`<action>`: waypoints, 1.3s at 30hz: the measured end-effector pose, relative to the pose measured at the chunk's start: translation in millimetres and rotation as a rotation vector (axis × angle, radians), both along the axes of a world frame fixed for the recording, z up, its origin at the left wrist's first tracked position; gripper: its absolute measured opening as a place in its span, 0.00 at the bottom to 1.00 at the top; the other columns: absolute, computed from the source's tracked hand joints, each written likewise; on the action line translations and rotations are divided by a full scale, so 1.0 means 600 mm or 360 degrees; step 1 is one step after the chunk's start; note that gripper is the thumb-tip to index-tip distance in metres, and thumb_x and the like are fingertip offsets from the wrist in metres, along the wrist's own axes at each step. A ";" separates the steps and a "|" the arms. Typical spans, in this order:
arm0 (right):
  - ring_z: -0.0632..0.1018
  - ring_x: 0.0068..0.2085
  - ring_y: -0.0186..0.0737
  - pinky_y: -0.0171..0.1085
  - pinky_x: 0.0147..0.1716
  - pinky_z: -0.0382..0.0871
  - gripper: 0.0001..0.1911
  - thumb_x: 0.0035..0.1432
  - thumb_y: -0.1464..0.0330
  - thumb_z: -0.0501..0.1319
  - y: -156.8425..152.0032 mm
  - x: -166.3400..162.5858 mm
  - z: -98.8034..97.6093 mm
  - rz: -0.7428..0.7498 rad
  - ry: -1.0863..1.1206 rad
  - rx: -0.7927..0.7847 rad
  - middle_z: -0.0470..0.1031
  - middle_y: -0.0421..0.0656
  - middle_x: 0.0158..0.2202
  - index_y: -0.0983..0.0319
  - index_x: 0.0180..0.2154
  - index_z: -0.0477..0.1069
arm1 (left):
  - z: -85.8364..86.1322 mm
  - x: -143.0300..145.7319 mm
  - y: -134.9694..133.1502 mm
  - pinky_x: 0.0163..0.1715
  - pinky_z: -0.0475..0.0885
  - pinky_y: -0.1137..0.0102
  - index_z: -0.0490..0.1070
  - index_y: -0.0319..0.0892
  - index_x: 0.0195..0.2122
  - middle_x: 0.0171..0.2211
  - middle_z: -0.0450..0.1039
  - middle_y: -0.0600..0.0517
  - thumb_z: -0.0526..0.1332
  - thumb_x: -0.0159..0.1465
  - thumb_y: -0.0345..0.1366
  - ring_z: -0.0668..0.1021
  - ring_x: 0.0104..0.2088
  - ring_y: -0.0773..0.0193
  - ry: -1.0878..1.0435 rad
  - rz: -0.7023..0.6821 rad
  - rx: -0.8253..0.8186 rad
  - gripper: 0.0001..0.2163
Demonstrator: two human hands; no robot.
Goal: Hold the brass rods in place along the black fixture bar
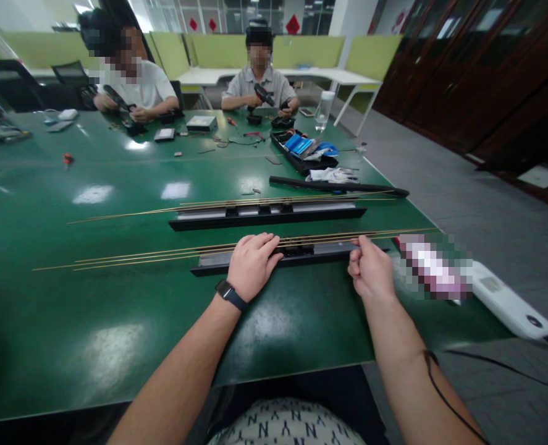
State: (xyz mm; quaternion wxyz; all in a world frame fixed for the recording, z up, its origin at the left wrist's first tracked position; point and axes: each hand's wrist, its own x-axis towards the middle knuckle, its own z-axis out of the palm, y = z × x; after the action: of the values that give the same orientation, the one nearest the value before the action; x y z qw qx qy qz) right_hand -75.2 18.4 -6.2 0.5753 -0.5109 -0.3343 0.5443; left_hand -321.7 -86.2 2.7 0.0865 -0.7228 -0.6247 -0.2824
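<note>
Cool indoor light throws pale glare patches across the glossy green tabletop (311, 327) (the broadest lies near-left); wide-angle distortion tilts the dark wooden cabinet (477, 74), and pixelation masks 3 spots.

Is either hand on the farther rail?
No, the left hand and right hand are both at the nearer rail, with the farther rail untouched beyond.

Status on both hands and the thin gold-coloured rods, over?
Left bare hand over thin gold-coloured rods, right bare hand curled at them, grip unclear. Rods along near long black-and-grey rail. Nothing seen blocking either hand.
</note>
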 end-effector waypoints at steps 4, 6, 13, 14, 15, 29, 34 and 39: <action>0.58 0.09 0.25 0.26 0.07 0.46 0.16 0.58 0.56 0.69 -0.002 -0.001 0.000 0.0034 -0.0018 -0.0032 0.66 0.33 0.15 0.61 0.32 0.72 | 0.001 0.000 0.000 0.58 0.70 0.56 0.75 0.43 0.55 0.54 0.79 0.46 0.64 0.69 0.40 0.79 0.55 0.54 -0.0009 0.0001 -0.0001 0.14; 0.58 0.09 0.25 0.26 0.07 0.46 0.16 0.58 0.56 0.69 -0.002 -0.001 -0.001 0.0057 -0.0027 -0.0043 0.66 0.33 0.15 0.62 0.33 0.72 | 0.001 0.000 0.000 0.58 0.70 0.56 0.75 0.43 0.55 0.54 0.79 0.46 0.64 0.69 0.40 0.79 0.56 0.54 -0.0011 0.0000 0.0003 0.14; 0.59 0.10 0.25 0.27 0.08 0.46 0.18 0.57 0.55 0.70 -0.006 0.005 0.012 0.0228 -0.0078 -0.0108 0.67 0.35 0.15 0.63 0.34 0.74 | 0.000 0.000 0.001 0.58 0.70 0.56 0.75 0.44 0.55 0.54 0.79 0.46 0.64 0.69 0.39 0.79 0.56 0.54 -0.0028 0.0001 0.0006 0.14; 0.59 0.10 0.25 0.27 0.08 0.46 0.18 0.57 0.54 0.70 -0.005 0.008 0.016 0.0257 -0.0096 -0.0115 0.67 0.36 0.15 0.64 0.34 0.74 | 0.000 0.000 0.001 0.58 0.70 0.56 0.75 0.44 0.55 0.54 0.79 0.46 0.64 0.69 0.39 0.79 0.56 0.54 -0.0031 0.0002 0.0009 0.14; 0.59 0.10 0.25 0.27 0.08 0.45 0.18 0.57 0.55 0.70 -0.003 0.010 0.019 0.0281 -0.0113 -0.0124 0.67 0.36 0.15 0.64 0.34 0.74 | -0.001 0.000 0.001 0.58 0.70 0.56 0.75 0.44 0.55 0.54 0.79 0.46 0.64 0.69 0.39 0.79 0.56 0.54 -0.0034 0.0004 0.0012 0.14; 0.58 0.10 0.25 0.26 0.08 0.45 0.16 0.55 0.58 0.71 0.010 0.020 0.003 0.0424 -0.0051 -0.0132 0.67 0.35 0.14 0.64 0.35 0.75 | -0.003 -0.001 0.000 0.58 0.71 0.56 0.75 0.44 0.55 0.54 0.79 0.46 0.64 0.69 0.39 0.79 0.56 0.54 -0.0033 0.0005 0.0010 0.15; 0.58 0.10 0.25 0.27 0.09 0.45 0.17 0.54 0.56 0.72 0.013 0.024 -0.002 0.0465 -0.0075 -0.0100 0.68 0.36 0.14 0.64 0.34 0.75 | -0.002 0.000 -0.001 0.57 0.71 0.56 0.75 0.44 0.55 0.54 0.79 0.46 0.64 0.69 0.39 0.79 0.55 0.54 -0.0035 0.0005 0.0015 0.15; 0.58 0.10 0.26 0.27 0.09 0.45 0.17 0.55 0.57 0.71 0.021 0.023 0.000 0.0490 -0.0104 -0.0104 0.69 0.37 0.14 0.64 0.34 0.74 | -0.001 -0.001 0.000 0.57 0.71 0.56 0.75 0.44 0.54 0.54 0.79 0.46 0.64 0.69 0.40 0.79 0.55 0.55 -0.0041 0.0009 0.0012 0.14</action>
State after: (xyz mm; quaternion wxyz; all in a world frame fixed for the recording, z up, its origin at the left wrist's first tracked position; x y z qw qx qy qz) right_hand -61.4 30.8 -6.4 0.4569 -0.4896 -0.4093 0.6197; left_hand -322.4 -85.9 1.9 0.0819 -0.7171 -0.6268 -0.2937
